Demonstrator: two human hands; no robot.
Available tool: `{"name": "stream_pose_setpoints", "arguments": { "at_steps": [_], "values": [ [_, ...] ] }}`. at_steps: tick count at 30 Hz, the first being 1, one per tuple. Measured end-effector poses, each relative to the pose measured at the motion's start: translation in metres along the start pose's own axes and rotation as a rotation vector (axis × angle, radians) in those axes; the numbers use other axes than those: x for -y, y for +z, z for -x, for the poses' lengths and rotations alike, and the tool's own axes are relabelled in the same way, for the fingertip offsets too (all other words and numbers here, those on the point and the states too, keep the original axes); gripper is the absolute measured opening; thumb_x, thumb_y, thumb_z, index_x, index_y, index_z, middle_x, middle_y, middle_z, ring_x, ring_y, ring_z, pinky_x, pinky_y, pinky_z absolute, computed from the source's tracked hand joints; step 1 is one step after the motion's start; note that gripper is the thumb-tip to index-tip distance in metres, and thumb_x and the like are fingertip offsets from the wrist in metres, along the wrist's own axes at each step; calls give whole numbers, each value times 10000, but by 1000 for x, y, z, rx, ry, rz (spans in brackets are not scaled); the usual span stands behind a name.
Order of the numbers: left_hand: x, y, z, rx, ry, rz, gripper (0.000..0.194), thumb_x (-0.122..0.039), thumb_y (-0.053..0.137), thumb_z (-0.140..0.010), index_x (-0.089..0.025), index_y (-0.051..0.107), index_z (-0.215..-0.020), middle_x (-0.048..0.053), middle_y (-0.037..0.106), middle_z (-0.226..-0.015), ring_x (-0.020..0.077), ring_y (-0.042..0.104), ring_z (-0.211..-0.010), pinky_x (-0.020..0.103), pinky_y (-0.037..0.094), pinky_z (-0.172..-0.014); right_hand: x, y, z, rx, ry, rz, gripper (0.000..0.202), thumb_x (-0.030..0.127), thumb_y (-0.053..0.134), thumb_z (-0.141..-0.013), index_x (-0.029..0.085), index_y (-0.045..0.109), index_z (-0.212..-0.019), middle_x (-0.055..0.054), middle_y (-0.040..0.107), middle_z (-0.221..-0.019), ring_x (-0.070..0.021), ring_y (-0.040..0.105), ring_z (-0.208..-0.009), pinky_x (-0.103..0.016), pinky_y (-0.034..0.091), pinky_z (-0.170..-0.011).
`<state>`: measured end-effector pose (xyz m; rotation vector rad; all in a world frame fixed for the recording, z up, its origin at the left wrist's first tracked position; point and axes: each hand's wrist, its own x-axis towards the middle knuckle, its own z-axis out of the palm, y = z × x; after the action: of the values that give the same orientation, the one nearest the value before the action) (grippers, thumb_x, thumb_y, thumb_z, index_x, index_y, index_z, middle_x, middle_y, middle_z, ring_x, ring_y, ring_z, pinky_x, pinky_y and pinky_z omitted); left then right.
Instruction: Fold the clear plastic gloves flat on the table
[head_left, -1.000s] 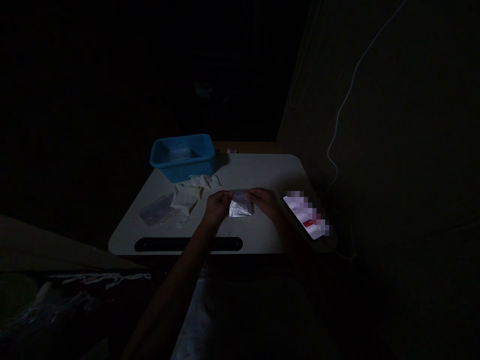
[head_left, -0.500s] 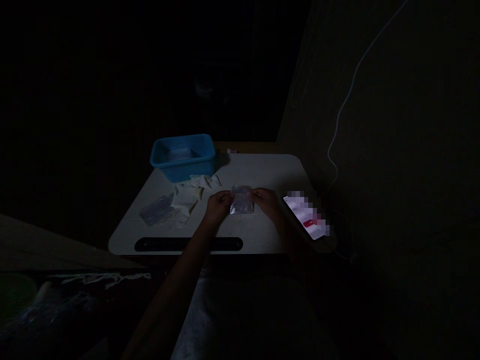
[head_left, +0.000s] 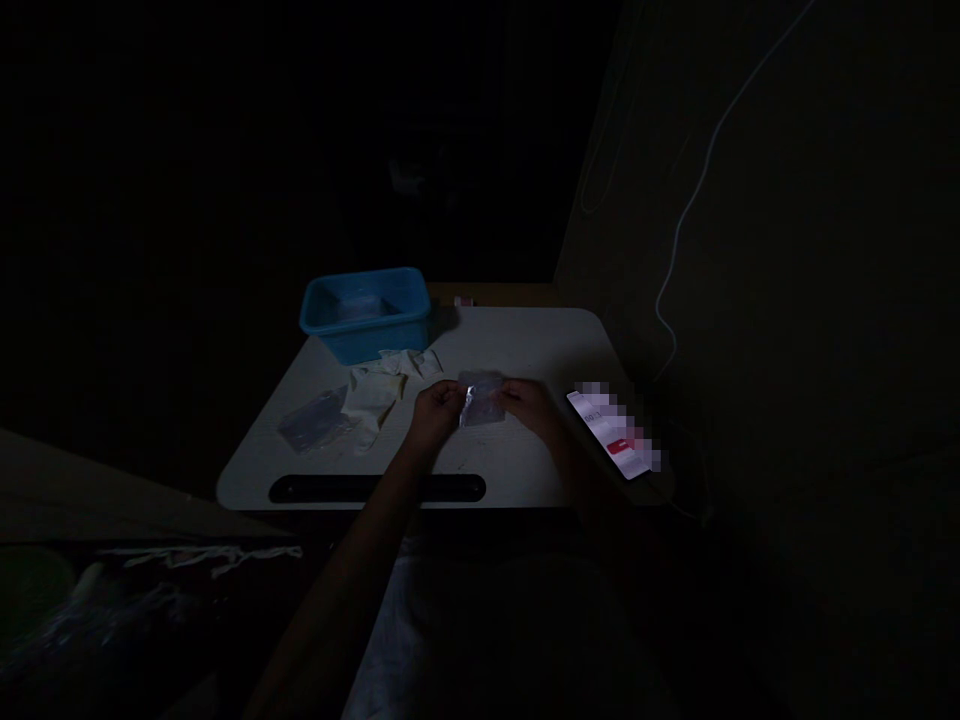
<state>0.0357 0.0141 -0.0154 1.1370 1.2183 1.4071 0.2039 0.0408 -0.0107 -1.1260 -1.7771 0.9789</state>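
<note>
A small clear plastic bag (head_left: 484, 405) is stretched between my two hands above the white table (head_left: 540, 345). My left hand (head_left: 436, 412) pinches its left edge, where the film catches a bright glint. On the opposite edge, my right hand (head_left: 529, 402) grips with thumb and fingers together. To the left of my left hand lie crumpled whitish pieces (head_left: 373, 392), perhaps paper or cloth, and a stack of clear plastic bags (head_left: 315, 420). Whether anything is inside the held bag is too dark to make out.
A blue plastic basin (head_left: 367, 340) stands at the table's back left, something pale inside it. At the right edge lies a lit phone (head_left: 611, 435). A black slot (head_left: 330, 488) runs along the front edge. A white cable (head_left: 705, 170) hangs down the right wall.
The held bag has tilted slightly, and a bright glint now shows on its left side. Both hands stay in nearly the same place.
</note>
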Motion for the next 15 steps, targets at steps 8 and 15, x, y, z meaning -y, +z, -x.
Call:
{"name": "stream_pose_setpoints", "arguments": {
  "at_steps": [8,15],
  "values": [
    [9,1,-1,70,-4,-12,182,-314,623,-588,-153,538,-591,-43,515,-475,76,473,-430,189,332,-427,-2,0,2,-106,19,-95,276,452,549,-689,179,582,-668,14,563,-615,-114,497,-577,-214,380,-542],
    [7,0,-3,48,30,42,230,-362,620,-620,-158,522,-578,-47,515,-471,63,446,-415,185,333,-432,-1,-1,1,-62,13,11,302,467,551,-685,173,574,-624,23,535,-574,-109,478,-556,-214,355,-526]
  ]
}}
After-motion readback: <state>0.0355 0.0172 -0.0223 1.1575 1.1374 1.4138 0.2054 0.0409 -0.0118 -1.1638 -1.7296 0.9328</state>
